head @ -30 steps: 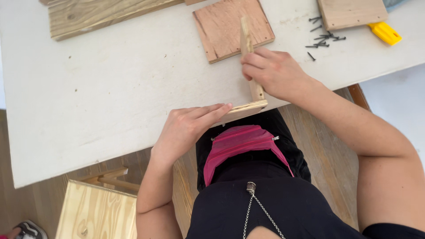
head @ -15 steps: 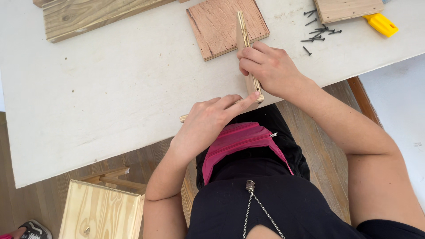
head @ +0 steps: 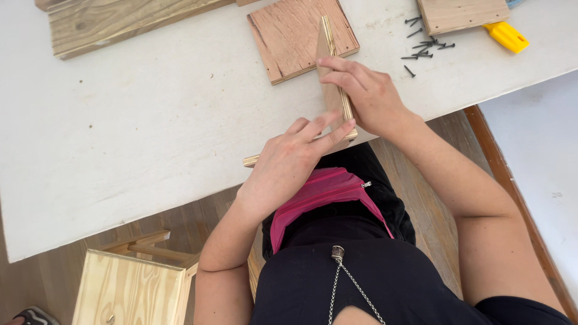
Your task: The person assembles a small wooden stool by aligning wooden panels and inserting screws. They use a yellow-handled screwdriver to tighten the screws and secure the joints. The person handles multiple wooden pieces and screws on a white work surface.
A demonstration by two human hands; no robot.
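a thin plywood strip (head: pixel 330 78) with a layered pale edge stands on its long side at the near edge of the white table (head: pixel 132 132), crossing a second flat slat (head: pixel 256 160) there. the right hand (head: pixel 367 96) has its grip pinching the strip's top edge, while the left hand (head: pixel 289 165) lies fingers spread and flat over the slat. beyond sits a square reddish rough-grained board (head: pixel 289 36), with dark screws (head: pixel 424 48) scattered toward the far right corner.

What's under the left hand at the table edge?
A thin wooden strip pokes out beneath the left hand; its middle is covered. The right hand holds the plywood piece it meets.
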